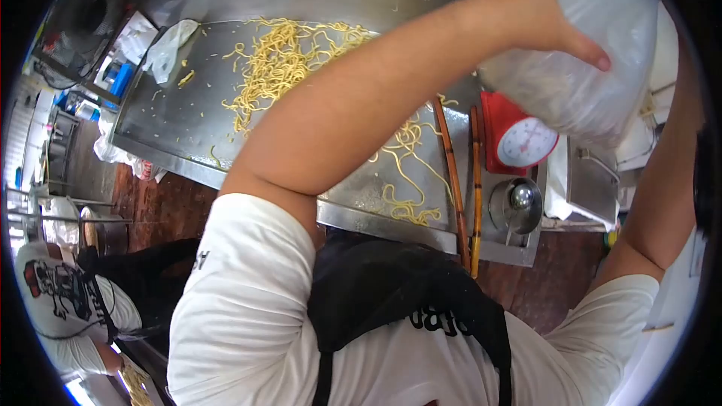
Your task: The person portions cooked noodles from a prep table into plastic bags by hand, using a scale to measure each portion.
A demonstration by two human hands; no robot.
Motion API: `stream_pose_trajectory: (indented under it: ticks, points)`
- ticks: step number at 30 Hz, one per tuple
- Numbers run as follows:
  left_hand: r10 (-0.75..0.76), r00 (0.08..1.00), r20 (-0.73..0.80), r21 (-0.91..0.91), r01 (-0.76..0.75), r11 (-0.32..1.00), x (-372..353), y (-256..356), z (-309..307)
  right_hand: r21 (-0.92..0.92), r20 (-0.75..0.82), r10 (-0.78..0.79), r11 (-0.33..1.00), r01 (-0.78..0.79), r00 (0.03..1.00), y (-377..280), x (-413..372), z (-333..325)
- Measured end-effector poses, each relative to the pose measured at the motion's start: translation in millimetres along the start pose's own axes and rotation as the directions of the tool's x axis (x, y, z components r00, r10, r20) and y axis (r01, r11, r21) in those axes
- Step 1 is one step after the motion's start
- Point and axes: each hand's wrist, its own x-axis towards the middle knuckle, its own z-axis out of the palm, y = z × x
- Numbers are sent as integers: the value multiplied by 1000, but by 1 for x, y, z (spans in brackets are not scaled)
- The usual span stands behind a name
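Observation:
My left hand is raised at the upper right, gripping the side of a large translucent plastic bag. Its thumb lies across the bag's front, and the other fingers are mostly hidden. Something pale sits in the bag, too blurred by the plastic to name. My right arm rises along the right edge, with its hand out of view. Yellow noodles lie in a loose heap on the metal table, partly behind my left forearm. More strands are scattered nearer to me.
Below the bag stands a red dial scale. Two bamboo sticks lie beside it, near a metal bowl. A white plastic bag rests at the table's left. Another person is at lower left, near more noodles.

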Motion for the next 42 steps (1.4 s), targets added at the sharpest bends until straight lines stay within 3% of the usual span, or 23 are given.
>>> stream_pose_trajectory:
  ticks: [1,3,5,8,11,12,13,15,17,18,19,22,24,26,27,29,31,32,33,34,38,40,42]
  points:
    - [6,1000,28,-80,-4,997,-1,1,-11,14,2,8,1000,-8,1000,4,-10,19]
    - [-255,801,542,-29,321,947,-27,17,-45,56,-5,64,996,-64,998,23,-35,52]
    - [-270,767,582,-5,335,942,-74,-15,-59,111,-4,164,981,-162,987,61,-77,81]
    - [-600,612,515,363,478,800,-167,-30,-89,190,38,404,895,-403,914,141,-156,126]
    - [-585,699,410,437,413,799,-274,-66,-108,-188,93,803,595,-781,589,194,-209,155]
    - [-578,741,343,451,409,793,-302,-76,-111,-180,93,811,585,-791,578,204,-226,159]
    - [-590,730,344,449,424,787,-327,-94,-111,-460,154,731,648,-607,665,211,-242,161]
    - [-647,762,-35,166,643,748,-357,-116,-112,-679,247,659,641,-358,711,223,-264,158]
    - [-635,769,-79,116,639,760,-368,-123,-115,-725,28,445,626,-288,895,226,-288,141]
    - [-646,756,-107,117,655,747,-370,-123,-113,-728,-10,658,511,-457,753,230,-305,127]
    - [-653,746,-133,119,666,736,-369,-122,-111,-723,-13,664,510,-466,747,246,-328,125]
    - [-655,752,-69,169,656,736,-354,-102,-109,-799,159,627,536,-274,762,300,-381,137]
    - [-659,752,-8,189,648,738,-351,-100,-110,-713,38,575,588,-381,817,328,-382,166]
    - [-484,837,257,374,375,848,-354,-102,-119,-736,-14,454,598,-316,891,380,-398,184]
    - [-485,828,281,369,374,851,-346,-98,-124,-791,-12,343,572,-218,939,406,-411,185]
    - [-374,916,144,432,282,857,-323,-84,-135,-794,-47,243,580,-184,969,428,-427,186]
    - [-419,902,103,610,275,743,-334,-93,-144,-796,-63,146,590,-137,987,436,-438,192]
    - [-433,886,167,490,306,816,-346,-110,-145,-170,-271,411,870,-464,870,425,-429,200]
    - [-431,873,229,363,334,870,-353,-122,-146,210,-248,567,823,-527,786,426,-425,203]
    - [-395,911,121,396,320,861,-363,-130,-136,561,-218,704,657,-504,676,426,-420,205]
    - [-436,900,13,515,367,775,-365,-133,-121,120,-330,535,841,-528,778,441,-438,198]
    - [-439,898,22,523,364,770,-366,-138,-120,12,-253,499,859,-513,829,458,-447,198]
    - [-432,901,32,539,349,767,-365,-142,-119,-333,-166,427,824,-458,889,459,-444,194]
